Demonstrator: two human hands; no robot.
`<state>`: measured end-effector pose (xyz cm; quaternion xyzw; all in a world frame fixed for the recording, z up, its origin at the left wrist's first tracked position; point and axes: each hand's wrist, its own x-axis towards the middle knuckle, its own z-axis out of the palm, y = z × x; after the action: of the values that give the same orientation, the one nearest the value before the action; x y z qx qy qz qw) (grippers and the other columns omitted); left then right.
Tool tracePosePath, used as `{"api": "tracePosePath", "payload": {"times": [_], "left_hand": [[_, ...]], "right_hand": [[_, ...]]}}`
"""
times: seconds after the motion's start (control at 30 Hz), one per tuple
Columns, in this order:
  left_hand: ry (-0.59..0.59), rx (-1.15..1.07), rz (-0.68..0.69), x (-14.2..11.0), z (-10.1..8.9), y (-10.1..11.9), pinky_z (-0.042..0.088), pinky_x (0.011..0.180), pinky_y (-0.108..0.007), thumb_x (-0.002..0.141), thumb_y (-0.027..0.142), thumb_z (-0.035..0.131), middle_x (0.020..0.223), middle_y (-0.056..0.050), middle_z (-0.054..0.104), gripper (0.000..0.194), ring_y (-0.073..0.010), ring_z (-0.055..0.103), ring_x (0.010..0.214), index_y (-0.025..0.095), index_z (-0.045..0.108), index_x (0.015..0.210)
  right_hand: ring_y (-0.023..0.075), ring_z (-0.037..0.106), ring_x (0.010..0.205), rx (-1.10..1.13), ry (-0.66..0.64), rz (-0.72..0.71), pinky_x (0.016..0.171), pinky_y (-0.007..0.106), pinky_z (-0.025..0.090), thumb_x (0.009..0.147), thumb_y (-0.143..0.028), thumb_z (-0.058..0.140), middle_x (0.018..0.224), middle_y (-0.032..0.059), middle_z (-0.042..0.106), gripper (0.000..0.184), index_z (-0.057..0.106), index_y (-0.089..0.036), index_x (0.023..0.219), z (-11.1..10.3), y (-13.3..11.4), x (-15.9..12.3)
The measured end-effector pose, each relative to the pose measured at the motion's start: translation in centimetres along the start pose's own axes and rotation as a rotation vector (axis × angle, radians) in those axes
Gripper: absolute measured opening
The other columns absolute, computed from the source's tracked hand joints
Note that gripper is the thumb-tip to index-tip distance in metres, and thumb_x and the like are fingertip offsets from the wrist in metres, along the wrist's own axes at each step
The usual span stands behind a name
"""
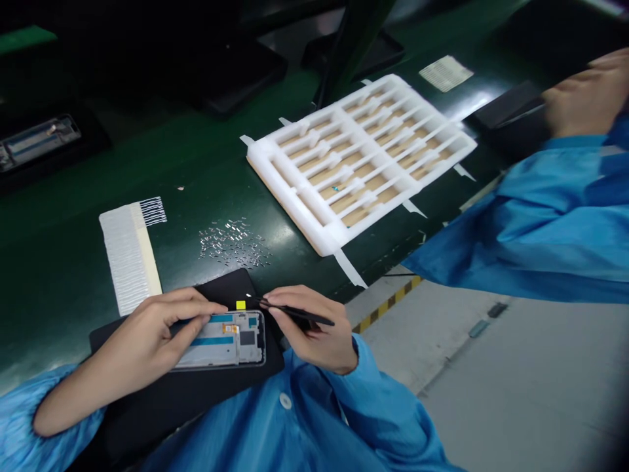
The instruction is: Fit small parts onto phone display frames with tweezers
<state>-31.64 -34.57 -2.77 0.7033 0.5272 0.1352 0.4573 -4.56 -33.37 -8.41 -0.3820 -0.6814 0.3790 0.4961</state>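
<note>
A phone frame [209,357] with blue strips and an orange flex connector [230,329] lies on a black pad [226,285] in front of me. My left hand [164,321] rests over its left part, with thumb and fingers closed at the frame's upper edge. Black tweezers [304,314] are pinched in my right hand [314,328], just beyond the frame's upper right corner. Their tip carries a tiny pale piece [249,295]. From the frame's upper edge sticks out a yellow tab [240,305]. Beyond the pad, many tiny metal parts [230,242] are scattered.
A sheet of thin strips [128,255] lies left of the scattered parts. A white slotted tray [324,239] is taped to the green bench [196,170]. Another phone frame [39,141] is at far left. A co-worker's sleeve [550,216] and hand [584,98] are at right.
</note>
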Motion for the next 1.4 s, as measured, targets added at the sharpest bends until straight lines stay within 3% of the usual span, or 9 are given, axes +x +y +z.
{"api": "tracePosePath", "payload": {"times": [0.07,0.17,0.27,0.37,0.47,0.57,0.9,1.03,1.4], "left_hand": [[-0.002,-0.01,-0.007,0.0,0.0,0.1,0.057,0.065,-0.019,0.107,0.04,0.054,0.113,-0.005,0.076,0.033,-0.0155,0.073,0.091,0.034,0.077,0.129],[-0.024,-0.023,-0.037,0.1,0.0,0.2,0.051,0.054,-0.015,0.107,0.04,0.054,0.115,-0.005,0.076,0.034,-0.0151,0.073,0.09,0.034,0.076,0.131],[-0.02,-0.005,-0.017,0.1,0.0,0.0,0.057,0.062,-0.017,0.107,0.039,0.053,0.116,-0.005,0.076,0.034,-0.0164,0.074,0.094,0.033,0.077,0.13],[-0.014,0.009,0.012,0.1,0.0,-0.1,0.062,0.077,-0.023,0.107,0.037,0.053,0.118,-0.006,0.076,0.033,-0.0183,0.074,0.099,0.033,0.078,0.128],[-0.024,0.007,0.005,0.1,0.0,-0.2,0.061,0.074,-0.021,0.107,0.038,0.053,0.119,-0.005,0.076,0.033,-0.0183,0.074,0.101,0.034,0.078,0.128],[-0.021,-0.006,0.003,0.1,0.0,-0.2,0.059,0.067,-0.019,0.107,0.038,0.053,0.119,-0.007,0.076,0.034,-0.0183,0.074,0.099,0.032,0.077,0.13],[-0.022,0.0,0.002,0.0,-0.1,0.1,0.057,0.069,-0.019,0.107,0.037,0.053,0.115,-0.005,0.076,0.033,-0.0154,0.074,0.092,0.032,0.077,0.129],[-0.024,-0.01,0.001,0.1,-0.1,0.0,0.057,0.068,-0.019,0.107,0.037,0.053,0.115,-0.004,0.076,0.033,-0.0154,0.073,0.094,0.032,0.077,0.129],[-0.021,-0.012,0.003,0.1,0.0,-0.2,0.055,0.073,-0.019,0.108,0.039,0.052,0.114,-0.001,0.074,0.031,-0.013,0.072,0.094,0.036,0.077,0.125]], "right_hand": [[0.0234,0.082,0.084,0.043,0.021,0.074,0.076,0.037,0.071,0.089,-0.008,0.073,0.095,0.0095,0.083,0.02,0.082,-0.022,0.1,0.0,0.0,0.1],[0.0227,0.083,0.078,0.184,0.026,0.327,0.072,0.034,0.072,0.093,-0.021,0.076,0.088,0.0084,0.083,0.006,0.08,-0.019,0.098,0.2,0.2,0.8],[0.0226,0.083,0.07,0.332,-0.028,0.539,0.067,0.032,0.073,0.091,-0.039,0.082,0.074,0.0061,0.081,0.023,0.077,-0.016,0.094,0.3,0.6,2.1],[0.0234,0.083,0.068,0.413,-0.059,0.661,0.066,0.034,0.073,0.083,-0.05,0.088,0.071,0.0063,0.08,0.038,0.077,-0.014,0.09,0.3,0.9,3.3],[0.0237,0.083,0.068,0.436,-0.047,0.718,0.066,0.034,0.073,0.081,-0.051,0.09,0.072,0.0066,0.081,0.04,0.077,-0.014,0.09,0.2,1.0,3.7],[0.0232,0.083,0.069,0.416,-0.029,0.674,0.069,0.035,0.074,0.085,-0.049,0.087,0.074,0.0065,0.082,0.036,0.077,-0.015,0.093,0.2,1.0,3.1],[0.0217,0.079,0.084,0.12,-0.093,0.273,0.073,0.033,0.068,0.094,-0.026,0.075,0.095,0.009,0.08,0.009,0.081,-0.021,0.099,0.5,0.7,1.7],[0.022,0.079,0.09,0.093,-0.116,0.166,0.083,0.037,0.066,0.094,-0.018,0.073,0.097,0.0082,0.082,0.011,0.081,-0.022,0.1,0.7,0.8,2.3],[0.0224,0.079,0.089,0.077,-0.133,0.03,0.081,0.035,0.065,0.09,-0.009,0.073,0.096,0.0117,0.082,0.018,0.081,-0.018,0.103,0.1,0.7,1.7]]}}
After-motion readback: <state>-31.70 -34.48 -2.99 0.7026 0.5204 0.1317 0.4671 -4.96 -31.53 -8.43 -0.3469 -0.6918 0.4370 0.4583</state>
